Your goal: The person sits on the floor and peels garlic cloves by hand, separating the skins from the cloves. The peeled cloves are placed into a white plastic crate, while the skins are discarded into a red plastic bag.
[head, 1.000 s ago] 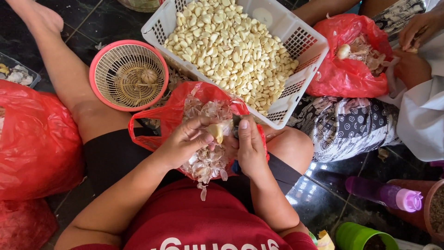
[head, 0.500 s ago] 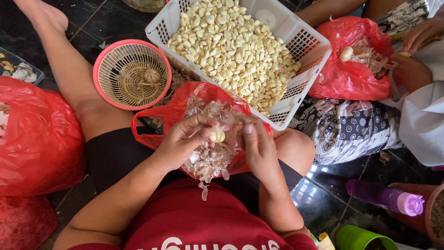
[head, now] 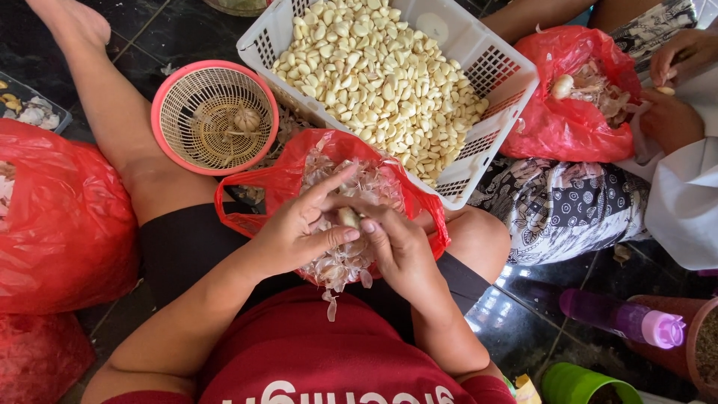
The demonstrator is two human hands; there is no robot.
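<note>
My left hand (head: 295,228) and my right hand (head: 395,243) meet over my lap, both pinching one pale garlic clove (head: 348,218) between the fingertips. Under them lies a red plastic bag (head: 284,172) full of papery garlic skins (head: 340,262). Just beyond it stands a white plastic basket (head: 493,71) heaped with peeled garlic cloves (head: 374,75). To its left sits a round pink woven basket (head: 215,116) with a garlic bulb (head: 247,120) inside.
Another person sits at the right in patterned cloth (head: 561,209), their hands (head: 673,90) working over a second red bag (head: 576,97) of skins. Big red bags (head: 60,224) lie at left. A purple bottle (head: 621,318) and green cup (head: 587,385) stand at lower right on dark tiles.
My hands have stayed over the red bag, working the clove between the fingertips; the fingers have shifted slightly. The view has tilted a little.
</note>
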